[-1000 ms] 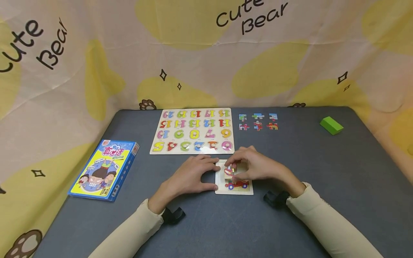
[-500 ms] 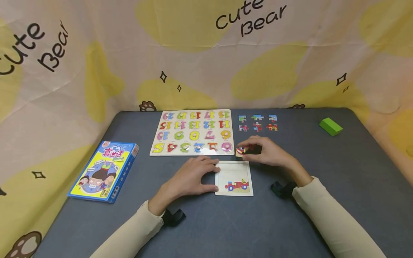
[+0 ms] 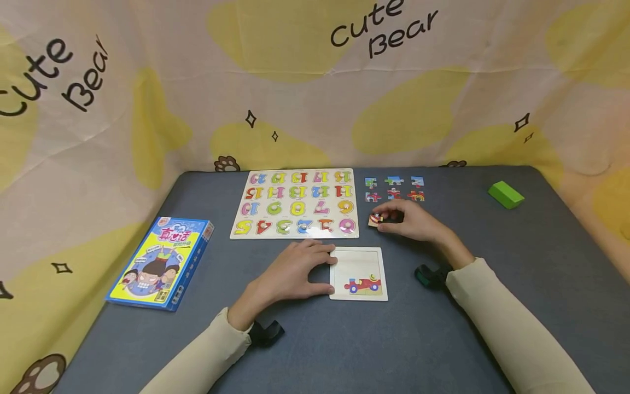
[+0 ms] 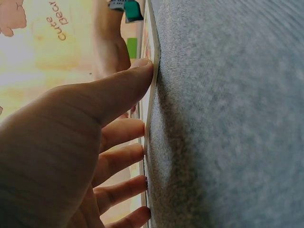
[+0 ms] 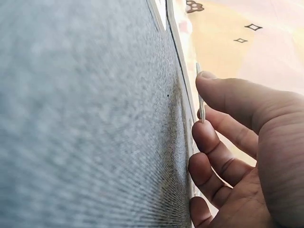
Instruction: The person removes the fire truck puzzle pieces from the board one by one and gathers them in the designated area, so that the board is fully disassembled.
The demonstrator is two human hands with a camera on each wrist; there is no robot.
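Note:
A small square wooden puzzle tray (image 3: 354, 261) lies in front of the person, with joined pieces showing a red car (image 3: 363, 285) in its lower right corner. The left hand (image 3: 296, 272) rests at the tray's left edge, its thumb and fingers touching the rim; the left wrist view shows these fingers (image 4: 121, 159) spread along the edge. Beyond the tray, the right hand (image 3: 412, 220) pinches a jigsaw piece (image 3: 375, 219) between thumb and fingers. Seen edge-on in the right wrist view, the piece looks thin and is partly hidden by the fingertips.
Several loose jigsaw pieces (image 3: 394, 195) lie in two rows just past the right hand. A number puzzle board (image 3: 287, 216) is behind the tray. At left lies a blue and yellow box (image 3: 158, 262); a green block (image 3: 506, 195) sits far right.
The right hand has moved from above the tray to the far right of it, carrying the jigsaw piece toward the loose pieces. The left hand has stayed at the tray's edge.

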